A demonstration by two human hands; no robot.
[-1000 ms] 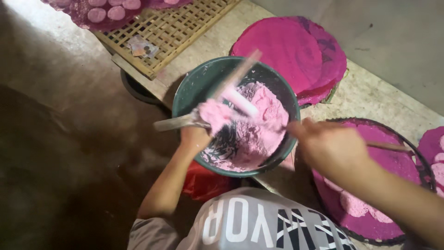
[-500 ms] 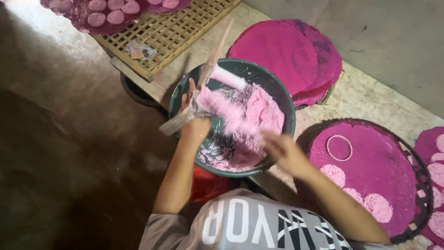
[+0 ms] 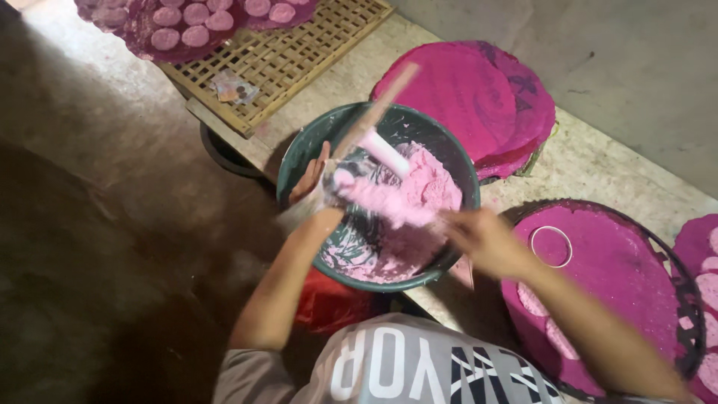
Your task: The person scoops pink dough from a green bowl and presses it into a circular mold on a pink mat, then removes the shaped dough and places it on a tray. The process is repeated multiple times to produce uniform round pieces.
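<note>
Left hand [image 3: 318,196]: sits at the near-left rim of the bowl, smeared in pink. Fingers look wrapped round the low end of a pale stick, but it's blurry, so I can't tell how tight the grip is.
Stick [image 3: 378,112]: long, light wood, leaning up and away over the bowl toward the far side, top end above the rim.
Right hand [image 3: 479,239]: over the near-right rim of the bowl, motion-blurred. Can't tell whether the grip is wide or closed on anything.
Paste [image 3: 419,187]: pale pink, thick stuff heaped on the right half inside the bowl, with a long smear stretching from the left hand across to the right one.
Bowl [image 3: 299,161]: big round dark green one, right in front of the person, inner wall streaked white-pink where it's bare.
Ring [image 3: 551,247]: thin white hoop lying flat on the magenta tray.
Tray [image 3: 628,277]: round, dark-rimmed, magenta cloth in it, just right of the bowl; a few pale pink discs at its near edge.
Stack [image 3: 464,97]: magenta round sheets piled behind the bowl.
Rack [image 3: 292,56]: bamboo lattice, far left, carrying a tray of pink discs [image 3: 183,15].
Surface: pale speckled stone under all of it.
</note>
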